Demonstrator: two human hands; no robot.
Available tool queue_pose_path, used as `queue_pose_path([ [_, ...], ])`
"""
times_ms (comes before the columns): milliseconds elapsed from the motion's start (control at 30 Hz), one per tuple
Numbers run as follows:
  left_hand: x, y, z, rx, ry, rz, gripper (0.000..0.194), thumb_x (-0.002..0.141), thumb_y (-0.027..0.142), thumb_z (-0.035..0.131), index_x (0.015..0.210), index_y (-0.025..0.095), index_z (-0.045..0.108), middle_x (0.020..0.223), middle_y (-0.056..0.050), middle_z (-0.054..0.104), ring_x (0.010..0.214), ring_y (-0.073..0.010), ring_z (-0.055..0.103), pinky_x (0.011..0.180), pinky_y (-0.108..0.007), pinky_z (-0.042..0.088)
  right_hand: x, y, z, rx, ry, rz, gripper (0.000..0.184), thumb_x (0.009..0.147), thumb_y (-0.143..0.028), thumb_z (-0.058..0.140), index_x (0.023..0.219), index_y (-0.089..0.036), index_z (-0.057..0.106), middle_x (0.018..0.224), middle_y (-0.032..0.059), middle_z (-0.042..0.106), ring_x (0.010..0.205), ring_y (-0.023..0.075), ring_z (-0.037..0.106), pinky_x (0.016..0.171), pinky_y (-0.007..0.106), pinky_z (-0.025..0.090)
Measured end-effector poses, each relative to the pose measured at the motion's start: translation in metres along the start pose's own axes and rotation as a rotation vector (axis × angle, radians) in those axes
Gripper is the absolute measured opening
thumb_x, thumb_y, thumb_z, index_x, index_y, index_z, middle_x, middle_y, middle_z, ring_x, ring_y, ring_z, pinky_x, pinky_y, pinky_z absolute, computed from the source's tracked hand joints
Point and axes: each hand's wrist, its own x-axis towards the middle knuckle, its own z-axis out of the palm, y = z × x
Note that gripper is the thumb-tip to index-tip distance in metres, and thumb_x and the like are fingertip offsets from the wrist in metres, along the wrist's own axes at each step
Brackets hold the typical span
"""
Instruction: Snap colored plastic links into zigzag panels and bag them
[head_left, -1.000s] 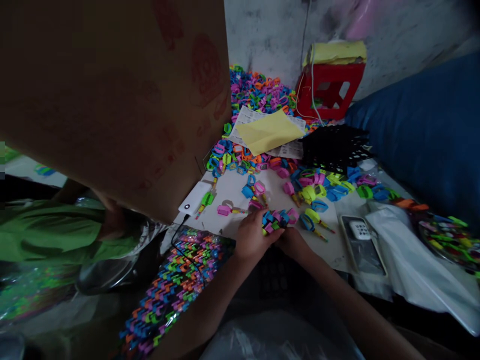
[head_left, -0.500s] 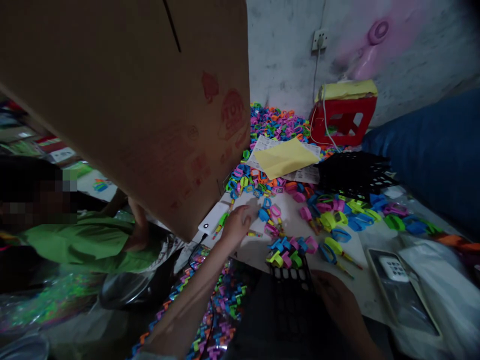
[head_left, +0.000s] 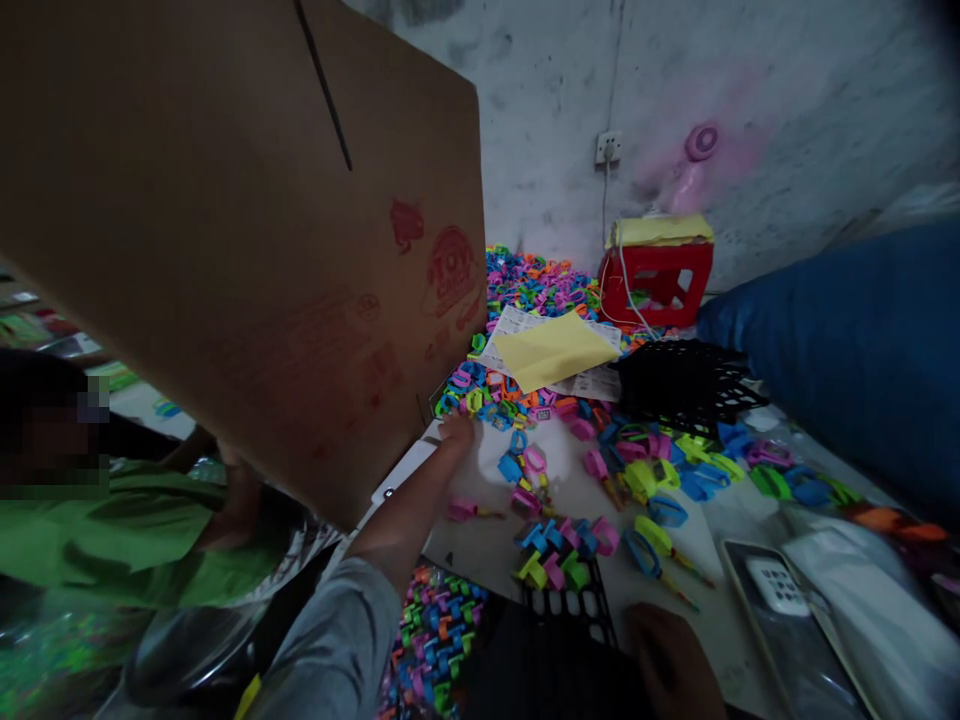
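One hand has travelled: the left hand (head_left: 456,435), which a second ago was beside the right hand (head_left: 671,660) at the clustered toy watches (head_left: 554,572), now reaches far across the desk (head_left: 480,545) to the near edge of the heaped toy watches (head_left: 480,385), just beside the cardboard box (head_left: 337,260). Its fingers look drawn together, but I cannot tell whether that grip pinches anything. The right hand lies near the black grid tray (head_left: 606,607), in shadow, fingers apparently curled; whether it holds or touches the grid is unclear. The clustered watches sit at the tray's far end, with bare slots showing on the near side, so I judge the placing there to be partly done and paused while the left hand is among the loose pieces.
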Motion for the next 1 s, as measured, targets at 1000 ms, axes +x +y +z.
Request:
queue_pose_path([
  [1000,0.021,0.069,-0.004,-0.067,-0.108,0.586,0.047,0.064,0.011,0.065,0.109,0.022,0.066,0.129,-0.012,0.057,0.12,-0.0312,0.052,0.101,-0.042,0.041,0.004,0.001,0.006,-0.052,-0.05,-0.083,0.025,0.081,-0.014,0.054,0.099,-0.023,0.067,0.095,0.0055,0.072,0.084,0.0189,0.068,0.074,0.028,0.058],
])
